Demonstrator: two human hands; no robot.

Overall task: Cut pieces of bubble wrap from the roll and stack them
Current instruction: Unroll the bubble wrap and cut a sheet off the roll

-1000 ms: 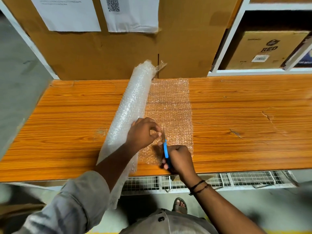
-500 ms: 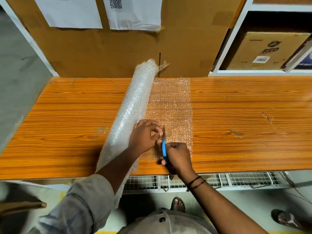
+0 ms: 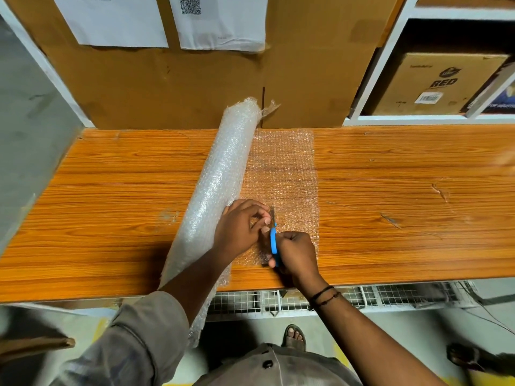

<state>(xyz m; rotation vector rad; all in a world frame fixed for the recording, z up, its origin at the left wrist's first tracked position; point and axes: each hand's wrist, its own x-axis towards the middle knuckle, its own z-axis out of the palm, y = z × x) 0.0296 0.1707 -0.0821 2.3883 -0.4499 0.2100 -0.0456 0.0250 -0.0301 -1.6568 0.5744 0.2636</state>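
Bubble wrap roll [image 3: 223, 174] crosses orange table [image 3: 404, 168], with seemingly wire mesh [image 3: 390, 295] beneath.

Warehouse packing bench [image 3: 404, 168]: bubble wrap roll [image 3: 223, 174], labelled carton [image 3: 443, 82] on white shelving [image 3: 388, 54] (QR-code sheet [image 3: 220, 23] above).

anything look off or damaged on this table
The roll lies askew, its near end hanging over the front edge of the table. The wood has scratches right of the sheet and a scuffed patch left of the roll. Nothing looks spilled.
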